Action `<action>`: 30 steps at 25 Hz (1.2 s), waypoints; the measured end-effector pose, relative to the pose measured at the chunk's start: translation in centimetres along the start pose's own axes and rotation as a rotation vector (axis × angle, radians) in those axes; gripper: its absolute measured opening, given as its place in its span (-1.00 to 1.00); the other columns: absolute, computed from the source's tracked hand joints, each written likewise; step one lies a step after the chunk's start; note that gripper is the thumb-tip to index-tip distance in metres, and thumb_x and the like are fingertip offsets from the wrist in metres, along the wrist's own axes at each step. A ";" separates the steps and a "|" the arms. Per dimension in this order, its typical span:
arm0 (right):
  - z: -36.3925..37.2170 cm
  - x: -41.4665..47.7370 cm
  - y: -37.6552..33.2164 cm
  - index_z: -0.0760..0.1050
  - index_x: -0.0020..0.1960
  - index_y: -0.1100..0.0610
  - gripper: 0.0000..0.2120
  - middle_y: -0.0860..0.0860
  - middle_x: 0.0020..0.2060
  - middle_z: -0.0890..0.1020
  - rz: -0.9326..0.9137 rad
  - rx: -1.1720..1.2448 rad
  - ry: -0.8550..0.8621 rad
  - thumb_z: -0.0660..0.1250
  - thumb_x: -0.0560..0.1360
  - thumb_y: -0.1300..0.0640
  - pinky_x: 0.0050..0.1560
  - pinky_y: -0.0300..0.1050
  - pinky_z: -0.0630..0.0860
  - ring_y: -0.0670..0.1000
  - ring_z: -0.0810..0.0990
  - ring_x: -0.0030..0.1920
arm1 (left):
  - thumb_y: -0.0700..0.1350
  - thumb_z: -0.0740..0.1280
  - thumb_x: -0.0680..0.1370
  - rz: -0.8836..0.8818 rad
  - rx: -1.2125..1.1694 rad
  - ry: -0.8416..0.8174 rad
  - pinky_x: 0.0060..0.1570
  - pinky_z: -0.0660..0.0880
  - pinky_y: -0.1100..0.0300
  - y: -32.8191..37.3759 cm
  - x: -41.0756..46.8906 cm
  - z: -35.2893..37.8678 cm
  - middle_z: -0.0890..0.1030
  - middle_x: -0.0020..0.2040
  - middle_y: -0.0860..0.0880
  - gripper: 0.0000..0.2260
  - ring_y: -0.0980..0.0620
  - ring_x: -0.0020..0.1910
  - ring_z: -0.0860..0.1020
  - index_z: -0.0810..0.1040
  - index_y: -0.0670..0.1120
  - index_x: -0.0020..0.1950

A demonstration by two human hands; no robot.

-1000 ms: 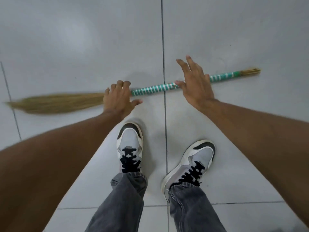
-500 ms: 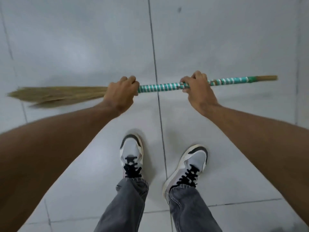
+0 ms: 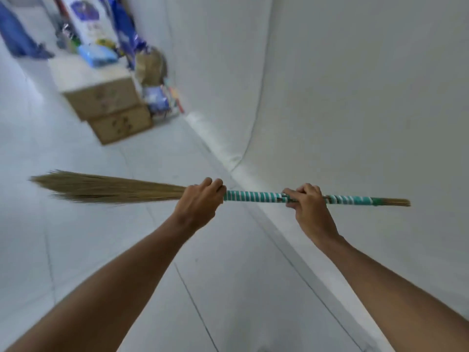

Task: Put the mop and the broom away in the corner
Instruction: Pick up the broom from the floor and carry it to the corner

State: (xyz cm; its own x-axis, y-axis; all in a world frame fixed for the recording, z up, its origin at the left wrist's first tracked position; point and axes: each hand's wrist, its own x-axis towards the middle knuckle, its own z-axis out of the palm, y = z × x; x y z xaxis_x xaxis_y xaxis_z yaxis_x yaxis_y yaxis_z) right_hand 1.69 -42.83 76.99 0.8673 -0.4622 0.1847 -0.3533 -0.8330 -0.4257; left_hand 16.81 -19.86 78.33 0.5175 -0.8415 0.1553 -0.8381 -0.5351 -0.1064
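Note:
The broom [image 3: 253, 196] is held level in the air in front of me, its straw bristles pointing left and its green-and-white wrapped handle pointing right. My left hand [image 3: 200, 203] is closed around it where bristles meet handle. My right hand [image 3: 308, 203] grips the handle further right, short of the bare straw tip. A wall corner [image 3: 234, 165] meets the floor just beyond the broom. No mop is in view.
Two stacked cardboard boxes [image 3: 109, 107] stand on the floor at the upper left, with blue packets and bags [image 3: 121, 31] piled on and behind them. White walls [image 3: 355, 97] fill the right side. Grey floor tiles [image 3: 101, 237] lie below.
The broom lay on the floor; both hands closed on it and lifted it. The view swung up from my shoes to the wall and the boxes.

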 end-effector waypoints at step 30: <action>-39.5 -89.2 13.4 0.58 0.31 0.20 -0.56 0.25 0.13 0.56 1.242 -0.194 0.527 0.23 0.50 0.47 0.31 -0.04 0.37 0.23 0.51 0.20 | -0.17 0.40 0.46 1.295 -0.158 0.057 -0.30 0.49 0.08 76.4 -30.5 -25.6 0.59 0.07 -0.04 -0.75 -0.07 0.01 0.58 0.57 -0.08 0.14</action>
State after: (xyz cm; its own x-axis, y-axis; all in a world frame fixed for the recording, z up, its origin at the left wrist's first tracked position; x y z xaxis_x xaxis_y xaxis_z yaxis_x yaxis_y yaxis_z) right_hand -94.27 -24.81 89.80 -0.2751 -0.9555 0.1063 -0.8770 0.2041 -0.4350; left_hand -67.43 -33.16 90.57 -0.6806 -0.7294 0.0689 -0.7323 0.6745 -0.0939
